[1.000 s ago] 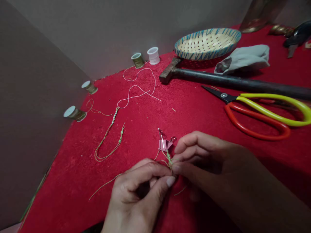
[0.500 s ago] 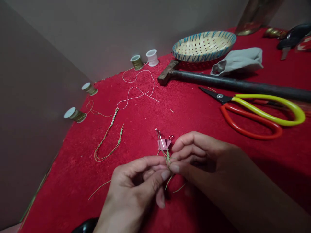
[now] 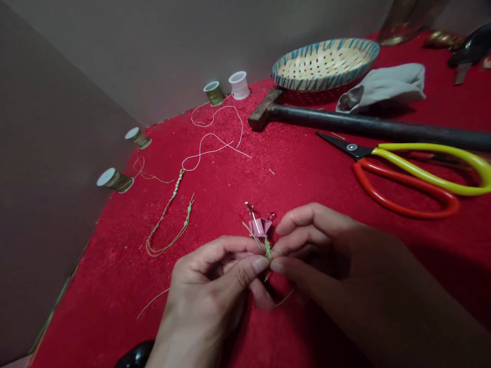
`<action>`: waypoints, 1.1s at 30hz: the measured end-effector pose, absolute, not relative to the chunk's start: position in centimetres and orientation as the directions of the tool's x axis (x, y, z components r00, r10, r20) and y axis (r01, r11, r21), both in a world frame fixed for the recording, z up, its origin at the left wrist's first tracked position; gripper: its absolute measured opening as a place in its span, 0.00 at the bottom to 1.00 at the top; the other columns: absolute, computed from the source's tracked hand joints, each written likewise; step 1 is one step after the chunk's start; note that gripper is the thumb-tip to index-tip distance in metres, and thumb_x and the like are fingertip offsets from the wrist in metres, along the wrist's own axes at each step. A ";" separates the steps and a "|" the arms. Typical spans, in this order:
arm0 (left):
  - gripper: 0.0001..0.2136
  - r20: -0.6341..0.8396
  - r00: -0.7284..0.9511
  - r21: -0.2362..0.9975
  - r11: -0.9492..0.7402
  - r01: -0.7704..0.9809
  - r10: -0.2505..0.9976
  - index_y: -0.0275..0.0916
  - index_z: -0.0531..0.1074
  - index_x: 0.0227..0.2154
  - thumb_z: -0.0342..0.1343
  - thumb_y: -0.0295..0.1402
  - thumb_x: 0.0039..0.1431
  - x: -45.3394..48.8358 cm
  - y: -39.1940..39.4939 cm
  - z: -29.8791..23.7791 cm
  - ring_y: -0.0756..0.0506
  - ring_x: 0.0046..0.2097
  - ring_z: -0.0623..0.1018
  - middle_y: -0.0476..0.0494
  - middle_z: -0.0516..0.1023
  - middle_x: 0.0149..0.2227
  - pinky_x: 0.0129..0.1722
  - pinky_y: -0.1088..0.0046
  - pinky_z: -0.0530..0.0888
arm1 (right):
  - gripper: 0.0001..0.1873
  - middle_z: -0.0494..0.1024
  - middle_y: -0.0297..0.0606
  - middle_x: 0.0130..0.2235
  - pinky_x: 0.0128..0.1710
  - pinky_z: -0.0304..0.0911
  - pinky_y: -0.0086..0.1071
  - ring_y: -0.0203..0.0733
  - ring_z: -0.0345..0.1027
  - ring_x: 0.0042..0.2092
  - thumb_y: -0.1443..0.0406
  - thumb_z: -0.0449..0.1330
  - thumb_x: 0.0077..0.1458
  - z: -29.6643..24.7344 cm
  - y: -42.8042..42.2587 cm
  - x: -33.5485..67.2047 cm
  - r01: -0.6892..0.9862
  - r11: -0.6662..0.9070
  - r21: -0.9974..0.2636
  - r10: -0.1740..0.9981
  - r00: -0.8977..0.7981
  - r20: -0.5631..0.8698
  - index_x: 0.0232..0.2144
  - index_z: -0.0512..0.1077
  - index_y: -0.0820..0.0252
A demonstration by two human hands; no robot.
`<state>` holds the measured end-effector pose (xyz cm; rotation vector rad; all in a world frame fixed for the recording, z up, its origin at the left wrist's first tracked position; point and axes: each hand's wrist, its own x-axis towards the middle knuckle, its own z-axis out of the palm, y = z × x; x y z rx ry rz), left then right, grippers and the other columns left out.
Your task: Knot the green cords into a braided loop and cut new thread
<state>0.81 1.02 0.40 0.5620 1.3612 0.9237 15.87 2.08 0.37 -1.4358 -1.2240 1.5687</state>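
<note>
A pink binder clip (image 3: 260,226) grips the top of a short green knotted cord (image 3: 267,246) on the red surface. My left hand (image 3: 222,278) pinches the cord's strands between thumb and forefinger, just below the knots. Opposite it, my right hand (image 3: 318,250) is closed on strands of the same cord, its thumb tip almost meeting the left thumb. Loose thread ends stick out below the fingers and past the left wrist. Exactly which strand each hand has is hidden by the fingertips.
Beyond the hands lie scissors (image 3: 406,174) with yellow and red handles, a hammer (image 3: 345,118), a grey cloth (image 3: 387,87) and a woven basket (image 3: 326,64). Several thread spools (image 3: 117,180) stand along the wall side. A braided cord (image 3: 169,204) with white thread lies left.
My left hand's thumb has risen to the cord, closer to the right thumb. A strand end now points up beside the clip's left side. The view has shifted slightly.
</note>
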 end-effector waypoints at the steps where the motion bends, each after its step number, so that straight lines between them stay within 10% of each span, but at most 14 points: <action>1: 0.04 -0.560 -0.048 0.815 0.539 -0.212 0.827 0.36 0.80 0.25 0.69 0.24 0.45 0.7 1.0 0.5 0.52 0.19 0.76 0.47 0.78 0.15 0.22 0.83 0.71 | 0.08 0.80 0.23 0.23 0.26 0.65 0.24 0.34 0.76 0.27 0.74 0.61 0.51 0.4 2.0 15.9 0.119 -0.338 -0.934 0.920 -0.166 -0.354 0.30 0.71 0.54; 16: 0.13 -0.492 -0.163 0.866 0.499 0.006 0.855 0.36 0.77 0.30 0.70 0.38 0.45 1.6 2.0 1.7 0.47 0.24 0.76 0.48 0.75 0.21 0.24 0.75 0.73 | 0.13 0.79 0.25 0.28 0.24 0.69 0.18 0.33 0.78 0.29 0.74 0.59 0.50 -0.7 1.7 15.8 0.173 -0.262 -0.949 0.944 -0.159 -0.290 0.36 0.71 0.52; 33: 0.04 -0.546 0.041 0.837 0.546 0.007 0.837 0.38 0.70 0.31 0.59 0.30 0.61 0.2 0.3 0.7 0.51 0.25 0.75 0.48 0.78 0.25 0.26 0.80 0.72 | 0.12 0.79 0.25 0.24 0.26 0.70 0.22 0.34 0.77 0.27 0.76 0.58 0.51 0.0 2.1 15.7 0.128 -0.296 -0.947 0.925 -0.209 -0.318 0.37 0.70 0.56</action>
